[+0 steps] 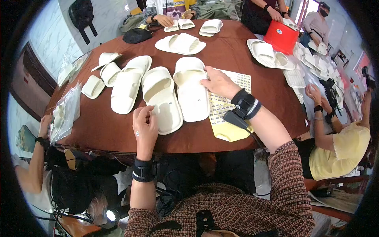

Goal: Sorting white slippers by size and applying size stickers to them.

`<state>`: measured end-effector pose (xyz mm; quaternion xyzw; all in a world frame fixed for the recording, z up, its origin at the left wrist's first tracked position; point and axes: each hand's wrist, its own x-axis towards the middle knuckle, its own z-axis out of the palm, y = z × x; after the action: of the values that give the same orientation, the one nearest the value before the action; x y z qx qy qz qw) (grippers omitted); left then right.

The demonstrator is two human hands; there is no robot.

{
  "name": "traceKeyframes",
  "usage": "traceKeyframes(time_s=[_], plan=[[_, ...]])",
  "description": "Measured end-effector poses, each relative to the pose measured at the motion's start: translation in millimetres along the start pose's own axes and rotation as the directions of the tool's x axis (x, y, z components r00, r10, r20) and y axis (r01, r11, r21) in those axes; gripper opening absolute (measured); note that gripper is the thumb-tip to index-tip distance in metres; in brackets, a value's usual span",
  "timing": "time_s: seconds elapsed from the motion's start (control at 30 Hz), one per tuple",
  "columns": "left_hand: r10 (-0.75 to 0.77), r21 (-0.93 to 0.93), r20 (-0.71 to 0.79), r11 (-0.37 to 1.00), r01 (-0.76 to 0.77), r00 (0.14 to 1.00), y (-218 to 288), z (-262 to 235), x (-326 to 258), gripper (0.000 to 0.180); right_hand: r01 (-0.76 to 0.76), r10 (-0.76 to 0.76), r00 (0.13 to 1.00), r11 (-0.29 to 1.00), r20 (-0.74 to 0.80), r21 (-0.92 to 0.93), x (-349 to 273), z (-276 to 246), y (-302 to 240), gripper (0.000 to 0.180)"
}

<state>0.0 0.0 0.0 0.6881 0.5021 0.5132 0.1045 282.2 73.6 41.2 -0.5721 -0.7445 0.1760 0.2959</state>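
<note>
Left hand (145, 126) pinches something tiny, seemingly a sticker, beside a white slipper (162, 98) on the brown tabletop (98, 122). Right hand (219, 83) rests spread on the neighbouring slipper (192, 93), near the yellow sticker sheet (227, 114). Pressing flat, holding the slipper steady, seems best.

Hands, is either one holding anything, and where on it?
The right hand rests flat on the right edge of a white slipper, not gripping. The left hand pinches at the heel edge of the next slipper; whether it holds something small cannot be told.
</note>
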Motion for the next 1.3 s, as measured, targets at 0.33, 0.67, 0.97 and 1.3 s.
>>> traceKeyframes(time_s=[0.33, 0.67, 0.97, 1.3], plan=[[-0.005, 0.005, -0.014, 1.0, 0.005, 1.0, 0.3, 1.3, -0.7, 0.02, -0.012, -0.004, 0.988, 0.994, -0.152, -0.106, 0.6, 15.0, 4.1, 0.031], [0.022, 0.068, -0.01, 0.997, -0.021, 1.0, -2.5, 2.7, 0.7, 0.025, -0.007, 0.021, 0.985, 0.997, -0.174, 0.08, -5.6, 11.4, 1.0, 0.033], [-0.373, -0.43, 0.298, 0.77, 0.472, 0.879, -4.5, -7.5, 26.2, 0.043, 0.021, 0.012, 0.983, 0.984, -0.186, 0.174, -8.9, 5.1, 3.9, 0.035], [-0.457, -0.648, 0.448, 0.426, 0.631, 0.768, -9.0, -10.9, 44.5, 0.039, 0.025, 0.031, 0.97, 0.973, -0.24, 0.228, -9.4, 1.3, -1.6, 0.033]])
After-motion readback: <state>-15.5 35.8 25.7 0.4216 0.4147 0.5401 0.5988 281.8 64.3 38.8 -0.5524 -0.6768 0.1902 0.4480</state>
